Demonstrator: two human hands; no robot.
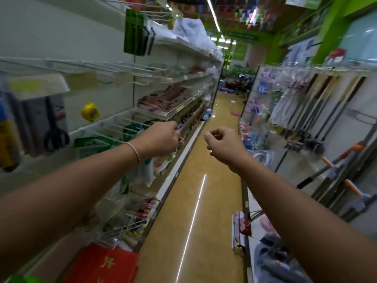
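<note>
A person stands in a shop aisle with both bare arms stretched forward. The left hand reaches to the shelving on the left side, at the height of a row of white wire hooks. Its fingers are curled, and its grip pinches a small blue and white packet at the fingertips, right at the shelf front. The packet is blurred, so what it contains cannot be told. A thin bracelet circles the left wrist.

The right hand hangs in the air over the shiny tan floor, near the left hand but not touching it. Its grip is narrow, fingers loosely curled with the thumb close to the forefinger, and it holds nothing.

On the left shelving a yellow tape measure and black scissors hang well behind the left hand, and a red box sits low down. Mops with orange-banded handles lean along the right side of the aisle.
</note>
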